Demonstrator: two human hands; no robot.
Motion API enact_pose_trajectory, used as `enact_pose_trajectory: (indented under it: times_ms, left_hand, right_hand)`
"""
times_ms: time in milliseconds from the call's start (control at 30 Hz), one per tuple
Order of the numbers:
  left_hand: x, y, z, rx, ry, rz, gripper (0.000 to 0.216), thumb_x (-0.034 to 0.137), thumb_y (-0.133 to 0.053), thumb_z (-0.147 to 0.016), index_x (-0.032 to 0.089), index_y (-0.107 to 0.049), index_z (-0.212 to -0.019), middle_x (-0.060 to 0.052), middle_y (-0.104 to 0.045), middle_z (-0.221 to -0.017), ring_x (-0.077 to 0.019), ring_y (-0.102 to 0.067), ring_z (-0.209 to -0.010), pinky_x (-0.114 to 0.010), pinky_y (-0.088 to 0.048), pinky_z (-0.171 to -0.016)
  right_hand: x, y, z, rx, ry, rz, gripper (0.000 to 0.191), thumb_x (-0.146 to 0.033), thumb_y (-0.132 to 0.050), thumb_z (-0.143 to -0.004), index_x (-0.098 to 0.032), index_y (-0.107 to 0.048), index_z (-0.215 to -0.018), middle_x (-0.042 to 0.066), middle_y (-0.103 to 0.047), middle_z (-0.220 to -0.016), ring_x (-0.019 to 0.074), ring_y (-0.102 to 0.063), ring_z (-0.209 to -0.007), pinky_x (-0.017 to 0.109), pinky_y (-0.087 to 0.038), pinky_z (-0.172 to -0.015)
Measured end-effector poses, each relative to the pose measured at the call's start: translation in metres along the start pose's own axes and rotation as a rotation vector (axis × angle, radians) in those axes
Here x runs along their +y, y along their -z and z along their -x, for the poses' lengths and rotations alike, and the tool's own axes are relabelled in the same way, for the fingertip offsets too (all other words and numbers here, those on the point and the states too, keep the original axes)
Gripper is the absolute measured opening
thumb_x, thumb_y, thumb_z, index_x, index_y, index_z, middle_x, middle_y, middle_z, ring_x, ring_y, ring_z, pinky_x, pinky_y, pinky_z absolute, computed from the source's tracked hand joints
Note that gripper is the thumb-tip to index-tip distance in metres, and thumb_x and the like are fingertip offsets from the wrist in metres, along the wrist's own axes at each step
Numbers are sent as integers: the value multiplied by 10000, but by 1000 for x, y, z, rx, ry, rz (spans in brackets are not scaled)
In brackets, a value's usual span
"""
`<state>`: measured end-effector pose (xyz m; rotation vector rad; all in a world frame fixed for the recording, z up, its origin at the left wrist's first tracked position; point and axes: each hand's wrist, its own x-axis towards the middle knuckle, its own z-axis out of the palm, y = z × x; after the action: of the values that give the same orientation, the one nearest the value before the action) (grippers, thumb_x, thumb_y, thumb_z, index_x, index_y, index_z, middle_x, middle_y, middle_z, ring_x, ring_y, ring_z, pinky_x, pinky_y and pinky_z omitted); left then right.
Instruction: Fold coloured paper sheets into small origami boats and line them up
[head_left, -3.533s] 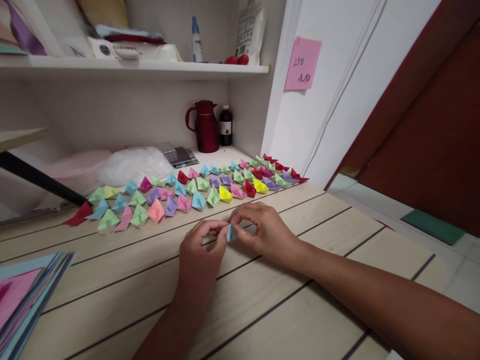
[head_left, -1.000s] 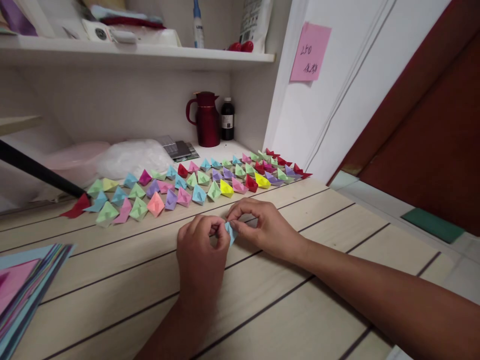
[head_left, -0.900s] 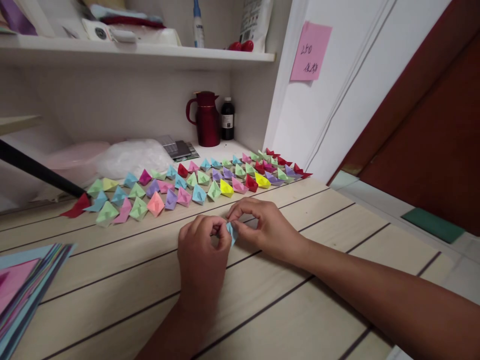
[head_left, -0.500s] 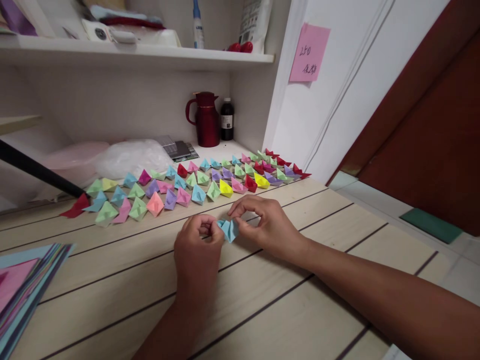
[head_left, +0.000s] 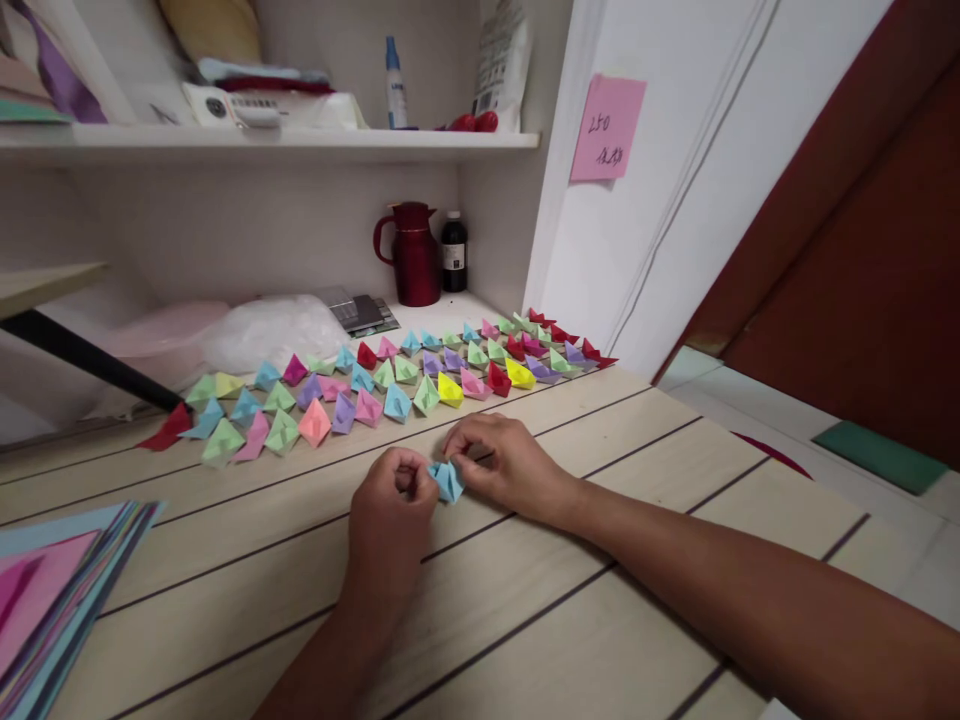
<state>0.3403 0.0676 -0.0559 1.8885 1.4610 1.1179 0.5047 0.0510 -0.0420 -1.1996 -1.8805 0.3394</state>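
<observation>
A small light-blue folded paper boat is held between my two hands, low over the striped wooden table. My left hand is closed, its thumb and fingers pinching the boat's left end. On the other side my right hand pinches the right end between thumb and forefinger. Beyond my hands, rows of folded paper boats in many colours stand on the table, among them a yellow boat, an orange boat and a light-blue boat.
A stack of coloured paper lies at the left edge. Behind the boats are a clear plastic bag, a dark red jug and a dark bottle under a white shelf. A pink note hangs on the wall.
The camera view has tilted up slightly. Both hands keep their pinch on the light-blue paper boat, which looks a little more closed together, with the hands slightly nearer each other.
</observation>
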Motion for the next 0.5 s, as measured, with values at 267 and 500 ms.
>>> enact_pose_trajectory:
  times_ms: [267, 500]
  left_hand:
    - [-3, 2, -4, -131, -104, -141, 75, 157, -500, -736, 217, -533, -706, 29, -619, -650, -139, -589, -598, -250, -416, -573]
    - [-10, 7, 3, -130, -163, -126, 80, 150, -486, -759, 221, -519, -752, -8, -596, -754, -170, -594, -669, -296, -466, -609]
  right_hand:
    - [5, 1, -1, -47, -7, -46, 122, -74, -576, -760, -178, -632, -789, 26, -686, -834, 134, -620, -757, 237, -469, -694]
    - [2, 4, -1, -156, 42, -148, 189, -12, -547, -736, -178, -608, -802, 49, -691, -926, 139, -635, -805, 235, -494, -710]
